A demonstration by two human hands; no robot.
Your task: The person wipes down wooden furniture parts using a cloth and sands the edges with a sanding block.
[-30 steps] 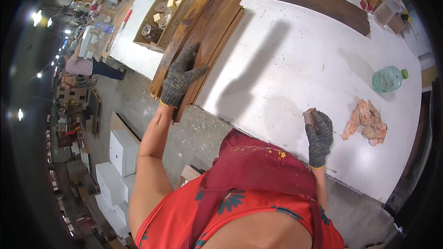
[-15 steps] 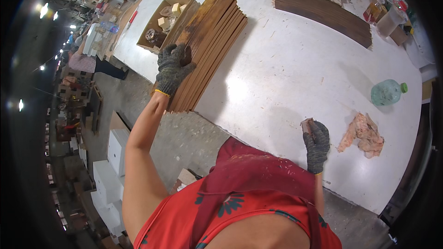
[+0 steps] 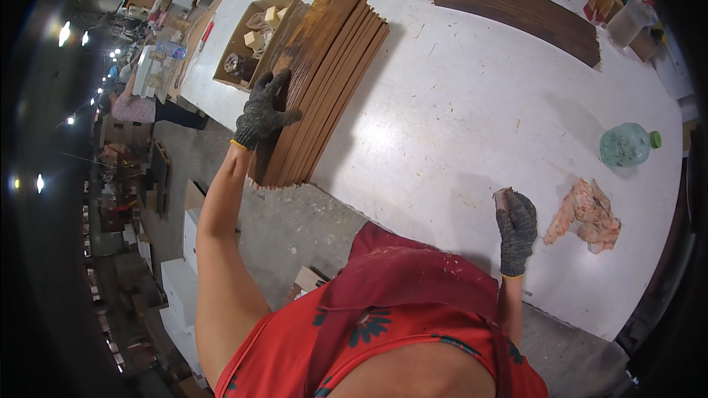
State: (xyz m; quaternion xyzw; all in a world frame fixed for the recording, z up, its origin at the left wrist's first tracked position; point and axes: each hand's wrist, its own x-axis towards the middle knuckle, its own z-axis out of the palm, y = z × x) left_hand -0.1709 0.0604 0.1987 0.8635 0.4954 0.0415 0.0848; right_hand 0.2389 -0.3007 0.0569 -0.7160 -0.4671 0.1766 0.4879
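My left hand (image 3: 262, 113), in a dark grey knitted glove, rests with fingers spread on the left side of a stack of brown wooden boards (image 3: 330, 77). These long boards have jointed, toothed ends and lie slightly fanned toward the right. Over the near right part of the table, my gloved right hand (image 3: 519, 230) is closed around a small brownish block (image 3: 503, 197). Only the block's upper end shows, so its exact kind is unclear. To the right of that hand lies a crumpled pinkish cloth (image 3: 588, 215).
Left of the stack is an open box (image 3: 219, 74) with pale blocks and a jar. A green-capped bottle (image 3: 624, 145) lies at the right of the white table (image 3: 442, 133). More dark boards (image 3: 516, 16) sit at the far side, near containers. Another person (image 3: 136, 107) stands far left.
The whole view has shifted a little. My left hand stays on the boards, and my right hand, still closed on the block, has moved slightly right toward the cloth.
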